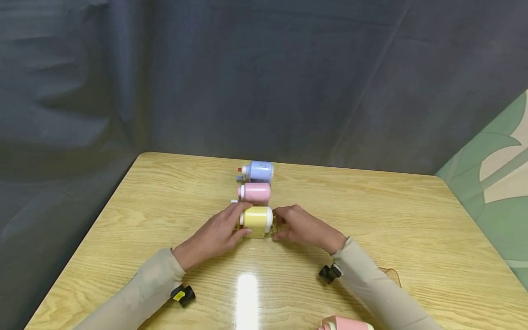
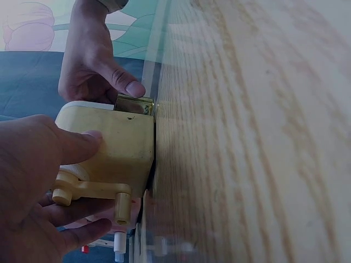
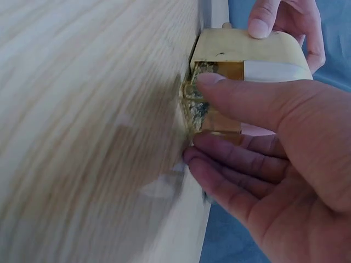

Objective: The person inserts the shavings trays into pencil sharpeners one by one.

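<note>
A yellow crank pencil sharpener (image 1: 255,220) with white end parts lies on the table in front of me. My left hand (image 1: 215,234) grips its body from the left, beside the crank handle (image 2: 101,190). At the right end, a see-through amber shavings drawer (image 3: 224,121) sticks partly out, with dark shavings inside. My right hand (image 1: 307,229) pinches this drawer between thumb and fingers. Just behind the yellow sharpener stands a pink pencil sharpener (image 1: 256,192), and beyond that a blue one (image 1: 261,171); the three form a row.
Another pink sharpener (image 1: 348,323) is cut off by the bottom edge of the head view. A see-through orange-rimmed piece (image 1: 392,276) shows partly behind my right sleeve. The wooden table (image 1: 371,206) ends at a dark curtain (image 1: 255,82).
</note>
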The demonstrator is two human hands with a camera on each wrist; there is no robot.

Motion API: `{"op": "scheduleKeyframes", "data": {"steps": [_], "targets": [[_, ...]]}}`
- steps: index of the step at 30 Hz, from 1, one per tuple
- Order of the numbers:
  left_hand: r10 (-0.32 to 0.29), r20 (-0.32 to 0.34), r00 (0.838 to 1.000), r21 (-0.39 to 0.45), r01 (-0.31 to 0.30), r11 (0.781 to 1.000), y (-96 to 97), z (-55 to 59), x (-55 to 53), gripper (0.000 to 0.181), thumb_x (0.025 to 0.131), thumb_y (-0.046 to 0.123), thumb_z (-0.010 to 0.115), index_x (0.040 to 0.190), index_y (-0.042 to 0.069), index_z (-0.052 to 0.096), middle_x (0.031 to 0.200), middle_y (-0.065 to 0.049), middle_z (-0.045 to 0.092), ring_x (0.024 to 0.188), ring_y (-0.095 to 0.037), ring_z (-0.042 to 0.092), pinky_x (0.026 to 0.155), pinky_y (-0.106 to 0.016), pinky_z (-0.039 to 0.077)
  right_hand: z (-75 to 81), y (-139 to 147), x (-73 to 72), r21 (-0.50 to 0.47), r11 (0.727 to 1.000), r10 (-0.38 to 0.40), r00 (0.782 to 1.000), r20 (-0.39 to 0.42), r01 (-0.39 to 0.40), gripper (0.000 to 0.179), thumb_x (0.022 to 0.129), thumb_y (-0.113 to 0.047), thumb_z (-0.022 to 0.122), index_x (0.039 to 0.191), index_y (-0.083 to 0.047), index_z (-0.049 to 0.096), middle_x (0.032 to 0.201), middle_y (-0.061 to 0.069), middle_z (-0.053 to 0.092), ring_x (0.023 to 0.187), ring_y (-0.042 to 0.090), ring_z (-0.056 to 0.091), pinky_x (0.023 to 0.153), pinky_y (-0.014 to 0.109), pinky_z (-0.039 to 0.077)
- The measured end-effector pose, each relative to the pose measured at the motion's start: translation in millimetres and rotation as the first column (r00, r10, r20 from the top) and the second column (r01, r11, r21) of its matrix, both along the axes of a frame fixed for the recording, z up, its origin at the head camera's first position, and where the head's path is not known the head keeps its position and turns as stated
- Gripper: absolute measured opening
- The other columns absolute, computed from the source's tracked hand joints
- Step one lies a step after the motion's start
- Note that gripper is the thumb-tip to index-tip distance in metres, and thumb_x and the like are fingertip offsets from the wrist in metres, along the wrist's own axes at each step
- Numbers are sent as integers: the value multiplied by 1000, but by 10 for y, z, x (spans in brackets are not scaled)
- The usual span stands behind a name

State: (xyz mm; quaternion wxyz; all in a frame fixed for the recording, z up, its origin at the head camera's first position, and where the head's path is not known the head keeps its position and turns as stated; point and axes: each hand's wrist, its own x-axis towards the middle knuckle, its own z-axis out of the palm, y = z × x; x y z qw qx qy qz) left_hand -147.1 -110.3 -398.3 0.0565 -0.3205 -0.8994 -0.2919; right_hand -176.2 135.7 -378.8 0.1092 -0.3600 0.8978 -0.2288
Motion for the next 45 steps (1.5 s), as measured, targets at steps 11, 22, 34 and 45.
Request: {"op": "scheduleKeyframes", "data": {"steps": [11,22,34,45], "targets": [[-1,8,1000,5,1,1000,32,23,-20,51,90,22,70,132,10,44,112,-8,60,90,-15,60,74,-31,52,5,-140,4,-61,998,-22,997,73,27,35,79,-14,81,108,-5,64,98,3,73,86,9,68,75,23,55],[-10,69,998,37,7,999,45,2,-90,51,89,19,70,131,13,43,112,-8,60,91,-17,60,76,-32,51,-40,-173,-6,-73,993,-93,994,65,98,39,79,-16,81,110,-2,63,99,6,73,89,11,68,76,22,54],[-4,39,999,-6,5,1000,60,-9,-147,50,90,23,69,132,14,43,108,-5,59,85,-13,56,72,-29,48,-60,-150,-3,-74,991,-108,991,76,113,42,82,-13,78,117,0,58,106,8,71,95,14,67,81,27,55],[71,-203,977,-122,-97,988,-137,158,82,64,90,36,68,143,8,43,136,-13,56,124,-30,56,99,-50,47,293,322,325,63,980,-184,980,-73,189,77,87,-38,72,149,-9,38,148,15,44,131,33,50,100,47,48]]}}
